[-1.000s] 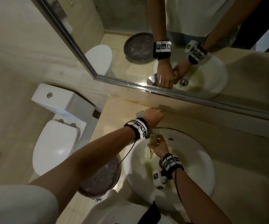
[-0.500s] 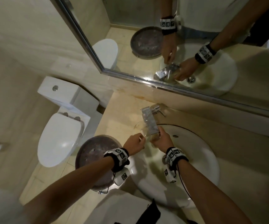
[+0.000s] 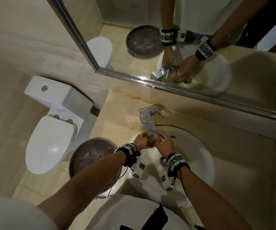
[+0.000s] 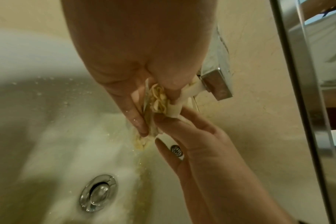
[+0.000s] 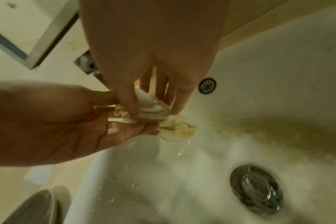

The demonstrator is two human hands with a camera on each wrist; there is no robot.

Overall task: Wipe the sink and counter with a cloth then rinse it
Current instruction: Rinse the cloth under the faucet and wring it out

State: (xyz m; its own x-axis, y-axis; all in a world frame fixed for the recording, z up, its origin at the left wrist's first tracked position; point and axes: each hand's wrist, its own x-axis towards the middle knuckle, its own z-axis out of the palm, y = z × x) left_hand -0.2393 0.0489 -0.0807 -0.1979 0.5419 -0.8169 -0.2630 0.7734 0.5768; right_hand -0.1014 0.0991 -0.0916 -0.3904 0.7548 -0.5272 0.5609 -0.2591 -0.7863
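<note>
A wet, yellow-stained cloth (image 3: 155,140) is bunched between both hands just under the chrome faucet (image 3: 147,121) spout. My left hand (image 3: 143,141) pinches one end of the cloth (image 4: 159,100) between thumb and fingers. My right hand (image 3: 163,141) grips the other end, its thumb and fingers curled round the cloth (image 5: 153,109). Water falls from the spout (image 4: 217,84) onto the cloth. The white sink (image 3: 200,146) shows droplets and a yellowish trail running toward the drain (image 5: 257,189). The beige counter (image 3: 120,117) surrounds the sink.
A mirror (image 3: 167,39) hangs right behind the faucet and reflects both hands. An overflow hole (image 5: 207,85) sits on the sink's back wall. Left of the counter stand a white toilet (image 3: 51,138) and a dark round bin (image 3: 92,156) on the floor.
My left hand has left the faucet handle and come down to the cloth. The right hand has lifted the cloth up under the spout, and both hands now hold it.
</note>
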